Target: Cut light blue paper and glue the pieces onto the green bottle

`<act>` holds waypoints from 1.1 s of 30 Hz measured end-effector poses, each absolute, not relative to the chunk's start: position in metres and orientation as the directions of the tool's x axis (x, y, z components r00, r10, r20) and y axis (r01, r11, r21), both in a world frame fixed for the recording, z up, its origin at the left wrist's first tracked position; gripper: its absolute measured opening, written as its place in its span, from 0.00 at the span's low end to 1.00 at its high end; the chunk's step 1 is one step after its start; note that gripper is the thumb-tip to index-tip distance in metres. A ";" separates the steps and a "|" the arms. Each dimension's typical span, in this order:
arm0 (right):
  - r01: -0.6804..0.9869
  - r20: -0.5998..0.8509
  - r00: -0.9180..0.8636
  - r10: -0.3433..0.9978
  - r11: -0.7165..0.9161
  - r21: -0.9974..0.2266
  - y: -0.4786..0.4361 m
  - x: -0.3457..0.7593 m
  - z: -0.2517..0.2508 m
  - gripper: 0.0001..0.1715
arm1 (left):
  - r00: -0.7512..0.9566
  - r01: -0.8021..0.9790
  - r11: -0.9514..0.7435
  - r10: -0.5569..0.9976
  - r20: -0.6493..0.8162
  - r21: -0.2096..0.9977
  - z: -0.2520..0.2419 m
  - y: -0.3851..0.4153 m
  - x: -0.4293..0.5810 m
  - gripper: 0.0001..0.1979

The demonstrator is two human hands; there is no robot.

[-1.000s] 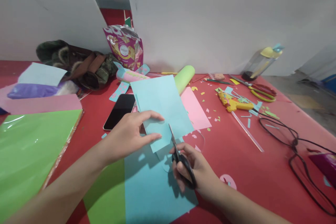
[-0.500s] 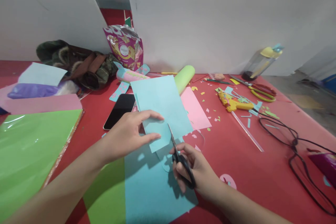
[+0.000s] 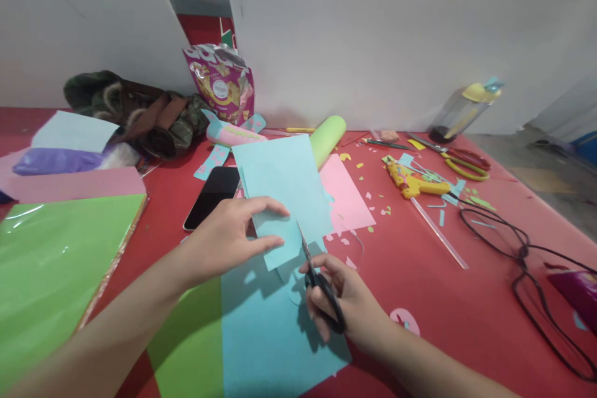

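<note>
My left hand (image 3: 237,230) grips the left edge of a light blue sheet of paper (image 3: 289,180). Its thumb and forefinger lie apart on top; its other fingers are hidden beneath. Black-handled scissors (image 3: 321,295) are in my right hand (image 3: 342,298), fingers wrapped through the loops. The blades point away from me into the sheet's near edge, their tips a little right of my left fingertips. Below the held sheet, a larger blue sheet (image 3: 280,354) overlaps a green sheet (image 3: 191,342) on the red table.
A phone (image 3: 212,196) lies left of the paper, near a green plastic-wrapped pack (image 3: 60,261). Behind are a snack bag (image 3: 221,84) and a green roll (image 3: 329,137). To the right lie a yellow glue gun (image 3: 413,181), its black cord (image 3: 522,255), larger scissors (image 3: 466,161) and paper scraps.
The held sheet's right near corner has shifted left, showing more of the pink paper behind. The scissors and my right hand have moved very slightly left. My left hand has hardly moved.
</note>
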State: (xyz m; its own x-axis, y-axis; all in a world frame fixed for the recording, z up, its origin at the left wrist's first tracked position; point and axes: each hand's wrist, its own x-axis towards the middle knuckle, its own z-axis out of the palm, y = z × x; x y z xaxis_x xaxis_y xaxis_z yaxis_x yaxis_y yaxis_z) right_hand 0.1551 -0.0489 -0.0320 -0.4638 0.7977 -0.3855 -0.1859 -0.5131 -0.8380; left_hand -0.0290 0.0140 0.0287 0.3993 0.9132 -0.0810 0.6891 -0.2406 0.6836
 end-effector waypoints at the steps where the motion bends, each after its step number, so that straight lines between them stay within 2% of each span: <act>1: -0.188 -0.384 -0.466 0.797 -0.513 -0.837 -0.049 0.155 -0.033 0.31 | 0.398 0.695 -0.241 0.913 -0.084 0.677 0.029 0.014 -0.029 0.12; 10: -0.171 -0.370 -0.488 0.790 -0.502 -0.847 -0.050 0.154 -0.040 0.28 | 0.391 0.728 -0.224 0.912 -0.123 0.648 0.024 0.020 -0.030 0.12; 25: -0.334 -0.308 -0.567 0.764 -0.555 -0.761 -0.050 0.160 -0.032 0.31 | 0.435 0.708 -0.236 0.888 -0.147 0.665 0.023 0.021 -0.031 0.12; 33: -0.329 -0.314 -0.543 0.779 -0.542 -0.773 -0.049 0.161 -0.029 0.29 | 0.470 0.665 -0.238 0.870 -0.150 0.708 0.023 0.020 -0.028 0.12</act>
State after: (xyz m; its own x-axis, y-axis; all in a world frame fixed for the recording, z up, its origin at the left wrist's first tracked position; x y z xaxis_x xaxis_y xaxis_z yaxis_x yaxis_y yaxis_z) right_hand 0.1608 -0.0488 -0.0290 -0.5431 0.7786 -0.3143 -0.3292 -0.5418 -0.7733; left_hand -0.0280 0.0202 0.0229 0.4698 0.8700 -0.1497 0.6654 -0.2376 0.7077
